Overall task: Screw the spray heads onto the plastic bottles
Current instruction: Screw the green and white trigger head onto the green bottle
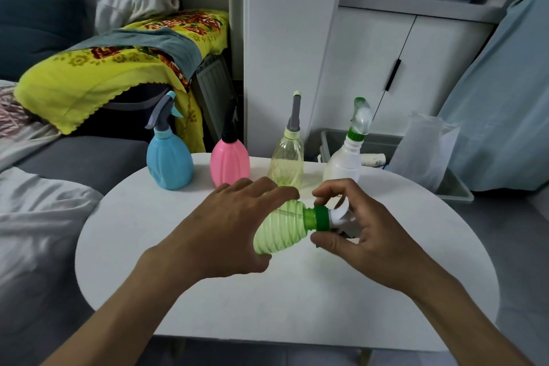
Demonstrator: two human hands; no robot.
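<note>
My left hand (228, 229) grips the ribbed body of a light green bottle (279, 230), held on its side above the white table (267, 300). My right hand (356, 229) pinches the dark green collar (322, 218) of a white spray head (341, 215) sitting on the bottle's neck. At the table's far edge stand a blue bottle (169, 160), a pink bottle (229, 162), a clear yellowish bottle (286, 162) and a white bottle (344, 162), each upright with a spray head on top.
A grey sofa with pillows and a yellow flowered blanket (89, 74) lies to the left. A white cabinet (371, 68) stands behind the table. A grey bin (454, 187) with a plastic bag (421, 148) sits at the right.
</note>
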